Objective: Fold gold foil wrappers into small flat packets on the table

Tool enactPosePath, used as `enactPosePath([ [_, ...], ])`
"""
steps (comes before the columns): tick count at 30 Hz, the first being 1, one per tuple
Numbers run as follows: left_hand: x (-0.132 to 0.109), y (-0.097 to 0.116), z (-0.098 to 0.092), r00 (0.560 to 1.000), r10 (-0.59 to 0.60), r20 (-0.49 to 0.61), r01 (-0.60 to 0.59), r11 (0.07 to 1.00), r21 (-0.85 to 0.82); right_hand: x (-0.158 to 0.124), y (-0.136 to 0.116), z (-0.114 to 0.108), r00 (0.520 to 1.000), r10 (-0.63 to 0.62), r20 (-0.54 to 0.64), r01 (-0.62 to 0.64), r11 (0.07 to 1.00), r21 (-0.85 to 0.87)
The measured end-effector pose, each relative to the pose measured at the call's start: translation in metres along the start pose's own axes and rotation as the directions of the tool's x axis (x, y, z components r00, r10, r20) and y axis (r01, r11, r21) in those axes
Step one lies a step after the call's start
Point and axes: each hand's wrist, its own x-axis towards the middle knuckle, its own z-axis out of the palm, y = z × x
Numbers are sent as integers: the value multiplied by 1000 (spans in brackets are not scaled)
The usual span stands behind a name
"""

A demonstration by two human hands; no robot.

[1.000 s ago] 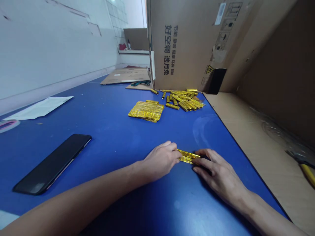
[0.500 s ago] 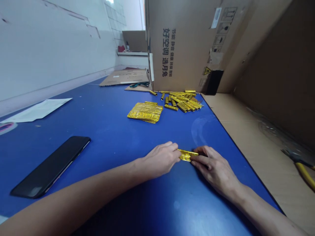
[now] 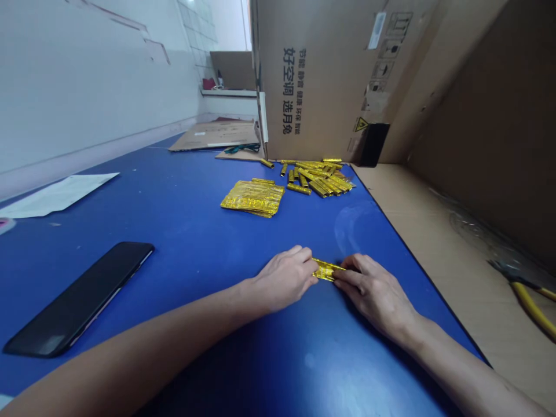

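Between my two hands, low over the blue table, is a shiny gold foil sheet, partly folded into a narrow strip. My left hand is closed on its left end, with the fingertips bent over the foil. The other end is pinched by my right hand, its thumb and fingers along the edge. Both hands hide the strip's ends. Beyond them lies a stack of flat gold foil sheets. Behind it, to the right, is a loose pile of folded gold foil strips.
A black phone lies on the left, near my left forearm. White paper is farther back. A large cardboard box stands behind the pile. Yellow-handled pliers rest on cardboard at right, beyond the table edge.
The view has shifted slightly, so everything sits a little farther left. Both hands keep hold of the foil sheet, whose visible fold has tilted a little.
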Motion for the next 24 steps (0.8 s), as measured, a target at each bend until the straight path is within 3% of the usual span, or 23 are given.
enactPosePath([
  [14,1,0,0,1000,-10,6,10,1000,-12,2,3,-2,998,30,-56,-25,996,87],
  [24,2,-2,-1,999,-30,-10,29,993,-111,2,7,2,998,48,-32,-46,998,52],
])
